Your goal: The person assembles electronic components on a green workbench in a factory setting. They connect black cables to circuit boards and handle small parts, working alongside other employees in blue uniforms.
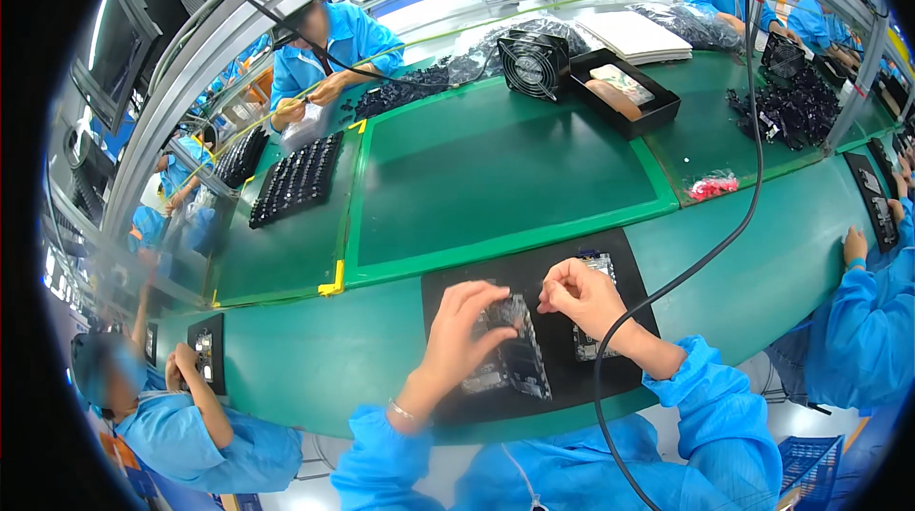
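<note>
Over the black mat (pixel 629 265), my left hand (pixel 459 328) curves around the dark panel's (pixel 529 358) upper end, thumb and fingers apart; I cannot tell whether it grips. My right hand (pixel 586 298) pinches its fingertips together near the circuit board (pixel 586 347). Beyond the mat's far edge, open desk (pixel 496 173) reaches the fan (pixel 532 67).

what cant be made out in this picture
All in the head view:
Right-hand unit: partly covered by the right hand.
Anything pinched there: hidden by curled fingers.
Silvery unit: upper part, behind the left hand.
Red pieces: too small to identify.
Far-right co-worker: cut off by the picture's dark rim.
</note>
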A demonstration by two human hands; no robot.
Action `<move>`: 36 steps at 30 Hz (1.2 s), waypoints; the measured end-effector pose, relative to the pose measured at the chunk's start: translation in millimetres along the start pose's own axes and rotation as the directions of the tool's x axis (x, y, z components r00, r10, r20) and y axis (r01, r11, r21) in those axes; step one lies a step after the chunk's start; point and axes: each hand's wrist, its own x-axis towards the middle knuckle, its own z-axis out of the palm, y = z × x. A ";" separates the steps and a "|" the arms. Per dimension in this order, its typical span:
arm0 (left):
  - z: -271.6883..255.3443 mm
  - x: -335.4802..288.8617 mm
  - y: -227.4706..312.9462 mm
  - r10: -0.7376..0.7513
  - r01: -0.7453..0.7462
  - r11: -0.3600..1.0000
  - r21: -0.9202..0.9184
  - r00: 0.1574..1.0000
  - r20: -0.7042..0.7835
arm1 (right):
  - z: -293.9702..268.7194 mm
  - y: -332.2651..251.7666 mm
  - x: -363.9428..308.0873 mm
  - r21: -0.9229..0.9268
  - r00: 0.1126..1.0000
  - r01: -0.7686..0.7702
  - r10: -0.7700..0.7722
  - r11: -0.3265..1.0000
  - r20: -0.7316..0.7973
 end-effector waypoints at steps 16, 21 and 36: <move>-36.9 -17.4 -26.9 -0.265 0.254 0.964 0.077 0.945 0.192 | 36.8 7.2 13.2 -0.124 0.995 -0.018 0.030 0.992 0.097; -48.4 -34.5 -22.1 -0.176 0.177 0.984 -0.004 0.983 0.047 | 67.9 3.6 16.2 -0.040 0.990 0.011 -0.005 0.999 0.144; -50.0 -39.4 -23.0 -0.132 0.132 0.991 -0.037 0.991 -0.003 | 77.2 1.7 11.3 0.091 0.982 -0.021 0.003 0.996 0.188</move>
